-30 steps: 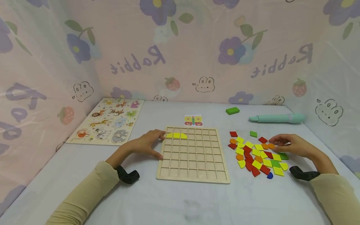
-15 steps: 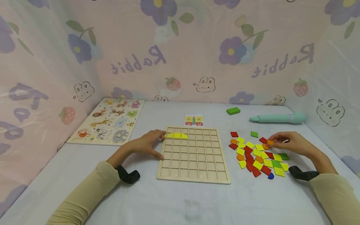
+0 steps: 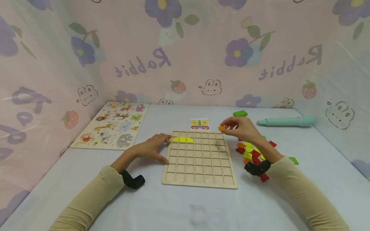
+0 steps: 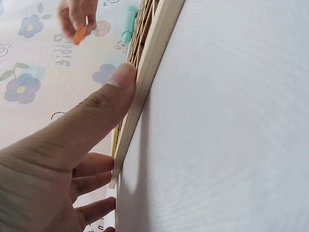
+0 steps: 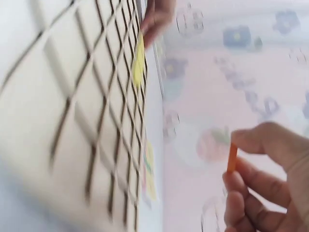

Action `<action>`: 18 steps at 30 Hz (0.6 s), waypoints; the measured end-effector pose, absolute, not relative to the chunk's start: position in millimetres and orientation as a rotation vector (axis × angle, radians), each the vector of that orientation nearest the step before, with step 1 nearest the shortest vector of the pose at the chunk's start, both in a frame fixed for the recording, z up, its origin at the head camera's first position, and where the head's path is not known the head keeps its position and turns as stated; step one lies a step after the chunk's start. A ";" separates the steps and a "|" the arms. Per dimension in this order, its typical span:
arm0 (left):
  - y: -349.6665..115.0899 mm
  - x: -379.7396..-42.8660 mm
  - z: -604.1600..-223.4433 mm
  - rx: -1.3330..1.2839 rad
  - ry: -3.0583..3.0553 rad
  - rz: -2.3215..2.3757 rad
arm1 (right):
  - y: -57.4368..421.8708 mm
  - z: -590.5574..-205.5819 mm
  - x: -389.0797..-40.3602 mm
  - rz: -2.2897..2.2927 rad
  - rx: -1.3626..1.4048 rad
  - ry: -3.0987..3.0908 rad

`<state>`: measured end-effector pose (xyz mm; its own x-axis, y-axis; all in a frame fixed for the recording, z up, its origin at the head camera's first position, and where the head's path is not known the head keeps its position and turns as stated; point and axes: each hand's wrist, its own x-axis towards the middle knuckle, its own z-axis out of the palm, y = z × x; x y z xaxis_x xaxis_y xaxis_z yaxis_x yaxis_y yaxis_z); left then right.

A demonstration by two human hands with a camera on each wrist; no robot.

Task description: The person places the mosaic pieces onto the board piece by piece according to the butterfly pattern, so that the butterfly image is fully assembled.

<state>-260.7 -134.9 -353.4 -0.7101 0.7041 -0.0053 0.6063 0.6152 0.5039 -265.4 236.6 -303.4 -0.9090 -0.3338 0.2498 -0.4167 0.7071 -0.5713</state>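
A flower-patterned cloth [image 3: 188,72] is hanging behind the white table [image 3: 173,205]. The grid board [image 3: 199,160] is lying flat at the center. The animal puzzle [image 3: 98,146] is lying far left, apart from the grid board. Loose pieces [image 3: 255,154] in several colors are lying to the right, partly hidden by the right forearm [image 3: 274,157]. The left hand [image 3: 150,148] is keeping its thumb and fingers spread, touching the grid board's left edge and gripping nothing. The right hand [image 3: 241,128] is pinching one orange piece [image 3: 222,127] between thumb and fingertips. The pen [image 3: 286,121] is lying far right. The picture card [image 3: 199,124] is lying just beyond the grid board's far edge. The green block [image 3: 240,113] is lying beyond the right hand. Yellow pieces [image 3: 182,139] are occupying squares at the grid board's far left. The orange piece is hanging above the table, near the grid board's far right corner.
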 end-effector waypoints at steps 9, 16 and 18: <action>-133.2 -261.0 -354.2 1.093 2.639 0.694 | 166.3 -329.8 -279.1 1.030 0.794 -2.840; -134.4 -260.9 -354.1 1.085 2.642 0.694 | 162.9 -348.6 -291.9 1.046 0.896 -2.823; -134.2 -261.3 -354.4 1.087 2.643 0.690 | 162.6 -351.6 -293.3 1.043 0.912 -2.828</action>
<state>-261.3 -134.2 -354.4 -0.7089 0.7053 -0.0081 0.6113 0.6201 0.4918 -293.3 162.6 -351.6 -0.8321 -0.5228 0.1850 -0.5178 0.6128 -0.5970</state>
